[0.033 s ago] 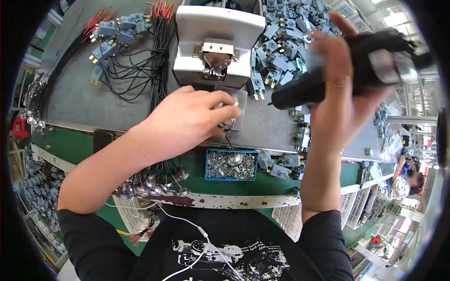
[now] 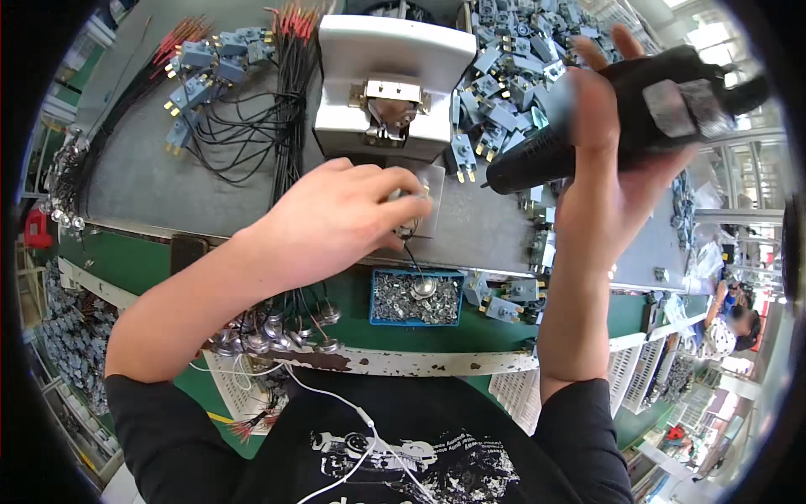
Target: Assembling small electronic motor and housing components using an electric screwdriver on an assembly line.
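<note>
My left hand (image 2: 357, 206) is closed in a pinch over a small metal plate (image 2: 433, 189) in front of a silver machine (image 2: 395, 59). Its fingers hold a small part, mostly hidden beneath them. From there a black wire (image 2: 413, 256) runs down toward a round silver cap (image 2: 424, 286), which rests on small metal pieces in a blue tray (image 2: 390, 322). To the right, my right hand (image 2: 600, 168) grips a black electric screwdriver (image 2: 537, 161), slightly blurred, its thin tip pointing left above the table.
Grey plug-like parts (image 2: 504, 84) are heaped behind the screwdriver. Black wires with red ends (image 2: 290, 92) lie left of the machine, beside more grey parts (image 2: 197, 88). Silver caps on wires (image 2: 269, 332) hang near the front edge. Another person (image 2: 730, 323) is far right.
The screwdriver's body has turned slightly in my right hand, which has shifted a little. The left hand stays in place; the whole view has moved very slightly.
</note>
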Motion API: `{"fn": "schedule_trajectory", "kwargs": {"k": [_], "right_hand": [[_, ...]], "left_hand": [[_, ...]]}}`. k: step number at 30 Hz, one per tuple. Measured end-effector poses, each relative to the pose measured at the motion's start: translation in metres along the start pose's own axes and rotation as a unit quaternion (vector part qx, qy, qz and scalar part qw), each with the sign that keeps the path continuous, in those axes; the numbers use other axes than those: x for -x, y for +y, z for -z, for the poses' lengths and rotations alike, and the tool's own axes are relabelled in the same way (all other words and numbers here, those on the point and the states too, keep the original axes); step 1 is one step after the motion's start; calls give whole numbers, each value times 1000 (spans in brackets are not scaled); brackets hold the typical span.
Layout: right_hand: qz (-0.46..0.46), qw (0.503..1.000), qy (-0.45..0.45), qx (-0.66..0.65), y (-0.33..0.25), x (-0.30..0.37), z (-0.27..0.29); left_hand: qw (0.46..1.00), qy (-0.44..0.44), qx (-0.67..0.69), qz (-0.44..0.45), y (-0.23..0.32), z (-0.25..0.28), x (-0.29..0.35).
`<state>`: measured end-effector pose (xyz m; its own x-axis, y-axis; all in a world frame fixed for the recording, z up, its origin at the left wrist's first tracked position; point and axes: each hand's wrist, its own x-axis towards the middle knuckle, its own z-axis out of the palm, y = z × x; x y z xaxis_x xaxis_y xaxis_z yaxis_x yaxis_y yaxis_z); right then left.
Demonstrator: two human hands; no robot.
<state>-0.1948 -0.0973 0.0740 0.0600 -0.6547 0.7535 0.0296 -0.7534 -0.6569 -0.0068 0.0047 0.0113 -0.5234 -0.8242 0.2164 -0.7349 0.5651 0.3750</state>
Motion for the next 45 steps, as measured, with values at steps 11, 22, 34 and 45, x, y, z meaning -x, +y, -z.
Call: {"fn": "schedule_trajectory", "kwargs": {"k": [11,22,34,45], "right_hand": [[14,964,-94,247,16,43,103],[-103,714,-433,541,50,59,106],[26,893,-357,273,3,87,42],[38,886,-378,267,19,110,25]], "left_hand": [[973,205,-43,95,-38,53,24],[998,-62,21,-21,0,40,12],[891,300,275,202,-59,72,48],[990,23,140,10,-1,52,27]]}}
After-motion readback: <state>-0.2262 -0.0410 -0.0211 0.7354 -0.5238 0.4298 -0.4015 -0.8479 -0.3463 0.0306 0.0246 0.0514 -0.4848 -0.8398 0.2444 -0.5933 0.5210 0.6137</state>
